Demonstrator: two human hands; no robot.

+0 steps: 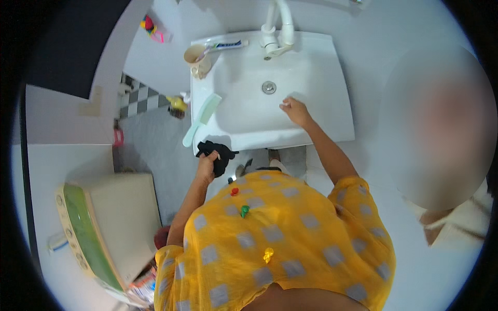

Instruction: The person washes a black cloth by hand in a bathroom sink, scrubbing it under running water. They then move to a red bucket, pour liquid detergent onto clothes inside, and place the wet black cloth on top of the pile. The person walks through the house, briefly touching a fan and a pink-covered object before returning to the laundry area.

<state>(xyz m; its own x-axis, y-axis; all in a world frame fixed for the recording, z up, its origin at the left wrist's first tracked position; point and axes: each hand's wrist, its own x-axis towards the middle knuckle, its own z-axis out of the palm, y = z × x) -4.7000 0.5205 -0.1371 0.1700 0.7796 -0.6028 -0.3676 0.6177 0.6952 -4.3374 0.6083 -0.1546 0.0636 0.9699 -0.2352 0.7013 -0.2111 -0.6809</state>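
My left hand point(208, 159) grips a bunched black cloth point(222, 158) just off the front left corner of the white sink point(342, 116). Over the basin's right front part is my right hand point(295, 111), its fingers curled together; whether something small is between them I cannot make out. On the sink's left edge lies a pale green comb point(206, 115), its handle pointing toward my left hand. Behind the comb stands a cream mug point(196, 58) with a toothbrush in it, and a toothpaste tube point(228, 45) lies beside it along the back rim.
A white faucet point(271, 37) rises at the back of the sink, above the drain point(268, 87). To the left stands a washing machine point(122, 217) with a green panel. A small yellow object point(177, 102) is beyond the sink's left side. A blurred patch covers the right.
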